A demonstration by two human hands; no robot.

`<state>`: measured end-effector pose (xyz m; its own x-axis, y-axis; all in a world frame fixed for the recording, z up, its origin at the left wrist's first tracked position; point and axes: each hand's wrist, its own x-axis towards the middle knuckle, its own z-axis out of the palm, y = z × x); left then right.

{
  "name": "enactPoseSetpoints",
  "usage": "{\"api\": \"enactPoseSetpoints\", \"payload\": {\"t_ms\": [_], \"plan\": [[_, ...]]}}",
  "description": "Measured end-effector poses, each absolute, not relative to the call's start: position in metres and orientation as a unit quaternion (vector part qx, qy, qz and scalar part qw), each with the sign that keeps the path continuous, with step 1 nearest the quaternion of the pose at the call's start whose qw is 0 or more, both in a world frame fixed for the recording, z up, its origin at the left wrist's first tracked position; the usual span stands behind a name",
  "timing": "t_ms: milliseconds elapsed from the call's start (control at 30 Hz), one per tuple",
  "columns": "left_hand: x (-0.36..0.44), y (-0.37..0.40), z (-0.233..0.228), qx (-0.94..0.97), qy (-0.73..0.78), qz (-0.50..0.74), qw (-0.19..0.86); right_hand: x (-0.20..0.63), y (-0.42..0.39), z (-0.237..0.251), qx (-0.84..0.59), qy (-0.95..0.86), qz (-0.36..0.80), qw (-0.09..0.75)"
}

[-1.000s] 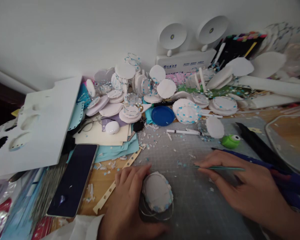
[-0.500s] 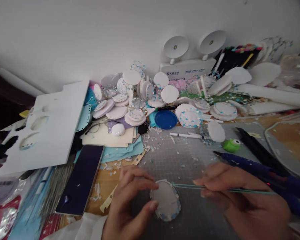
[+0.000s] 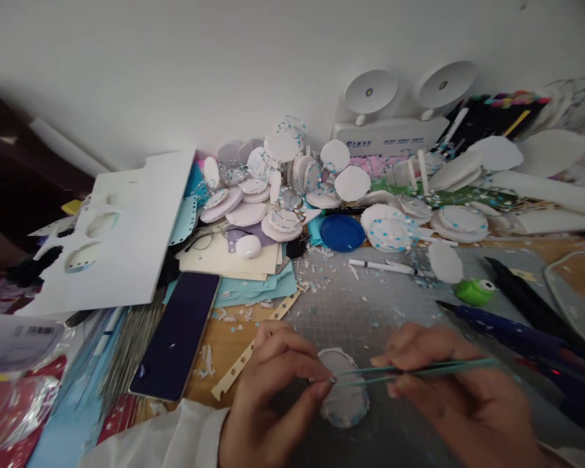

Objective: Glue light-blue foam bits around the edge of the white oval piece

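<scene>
My left hand [image 3: 273,390] pinches the near left edge of a small white foam disc [image 3: 344,396] with pale blue dots around its rim, which lies on the grey cutting mat [image 3: 370,305]. My right hand [image 3: 448,390] grips thin teal tweezers [image 3: 419,370]. Their tips reach left over the disc and meet my left fingertips. My white sleeve shows at the bottom edge.
A pile of similar white discs [image 3: 283,188] covers the back of the desk, with a blue lid [image 3: 342,233], a white pen [image 3: 380,265] and a green frog punch [image 3: 475,290]. A dark phone [image 3: 178,335] and a white foam board [image 3: 127,234] lie left. A blue glue gun [image 3: 521,335] lies right.
The view has shifted, so everything sits further right. My right hand brought the tweezers from the mat to the disc. My left hand went from cupping the disc to pinching its edge.
</scene>
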<state>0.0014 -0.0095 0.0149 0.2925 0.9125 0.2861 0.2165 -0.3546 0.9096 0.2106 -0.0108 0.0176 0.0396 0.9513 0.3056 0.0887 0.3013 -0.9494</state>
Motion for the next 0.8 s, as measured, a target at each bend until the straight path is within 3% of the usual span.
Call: {"api": "enactPoseSetpoints", "payload": {"t_ms": [333, 800], "plan": [[0.001, -0.007, 0.016, 0.724, 0.390, 0.416, 0.389, 0.224, -0.009, 0.010, -0.456, -0.634, 0.369, 0.503], [0.002, -0.006, 0.012, 0.728, 0.398, 0.418, 0.371, 0.222, -0.009, 0.013, -0.459, -0.627, 0.370, 0.509]]}}
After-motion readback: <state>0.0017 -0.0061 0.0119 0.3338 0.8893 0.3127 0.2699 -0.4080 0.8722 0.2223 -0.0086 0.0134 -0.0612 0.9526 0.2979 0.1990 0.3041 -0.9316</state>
